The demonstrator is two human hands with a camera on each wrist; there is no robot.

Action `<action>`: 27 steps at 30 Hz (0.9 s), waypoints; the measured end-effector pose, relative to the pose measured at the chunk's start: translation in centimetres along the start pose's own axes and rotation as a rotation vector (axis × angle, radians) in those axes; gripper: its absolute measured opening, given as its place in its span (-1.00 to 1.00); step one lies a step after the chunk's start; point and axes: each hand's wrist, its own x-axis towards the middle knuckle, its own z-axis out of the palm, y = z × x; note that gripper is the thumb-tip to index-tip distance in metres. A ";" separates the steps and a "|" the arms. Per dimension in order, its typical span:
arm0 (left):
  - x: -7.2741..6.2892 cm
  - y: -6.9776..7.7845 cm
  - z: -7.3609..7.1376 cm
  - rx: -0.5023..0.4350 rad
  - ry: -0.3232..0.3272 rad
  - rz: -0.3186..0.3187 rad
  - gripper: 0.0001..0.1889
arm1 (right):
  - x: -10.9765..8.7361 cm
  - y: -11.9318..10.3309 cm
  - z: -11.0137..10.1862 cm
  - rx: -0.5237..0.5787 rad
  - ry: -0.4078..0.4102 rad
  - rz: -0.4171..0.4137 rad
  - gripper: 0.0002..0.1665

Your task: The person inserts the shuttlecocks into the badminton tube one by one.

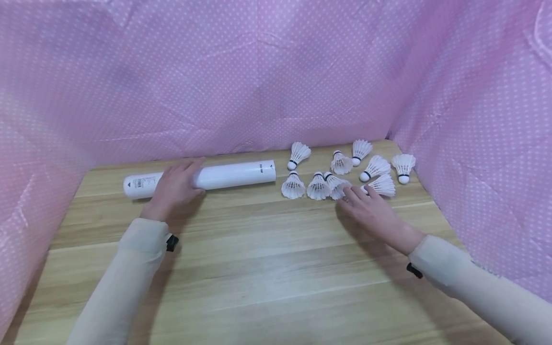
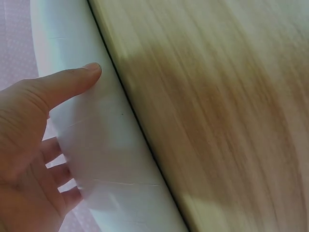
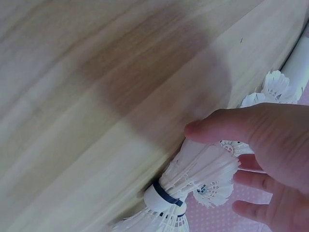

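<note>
My left hand (image 1: 177, 184) grips a white shuttlecock tube (image 1: 233, 175) around its middle. In the left wrist view the thumb (image 2: 72, 84) lies on the near side of the tube, with the other fingers at its far side. Several white feather shuttlecocks with dark bands lie right of the tube. My right hand (image 1: 371, 213) reaches low over their front edge, fingers spread. In the right wrist view its thumb (image 3: 212, 128) is right at the feathers of one shuttlecock (image 3: 200, 162), whose cork points away from the hand; the fingers are apart on the far side.
Two shuttlecocks, one at the far right (image 1: 403, 167) and one at the back (image 1: 299, 155), lie near the table's back part. Pink dotted cloth (image 1: 258, 72) hangs behind and beside the wooden table (image 1: 258, 258).
</note>
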 end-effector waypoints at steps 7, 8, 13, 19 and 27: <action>0.3 0.0 0.1 0.012 -0.035 -0.008 -0.15 | 0.2 0.3 0.2 -0.048 -0.106 -0.001 -0.55; 0.3 0.0 0.1 0.018 -0.043 -0.011 -0.15 | 0.2 0.4 0.3 -0.056 -0.124 0.000 -0.56; 0.3 0.1 0.0 0.040 -0.058 -0.013 -0.16 | -0.1 0.6 0.8 -0.072 -0.188 0.002 -0.57; 0.1 0.0 0.4 0.046 -0.058 -0.010 -0.16 | -0.6 0.5 0.9 -0.101 -0.227 -0.006 -0.56; 0.6 -0.1 0.4 0.035 -0.056 -0.015 -0.17 | -0.6 1.2 0.6 -0.117 -0.208 -0.024 -0.48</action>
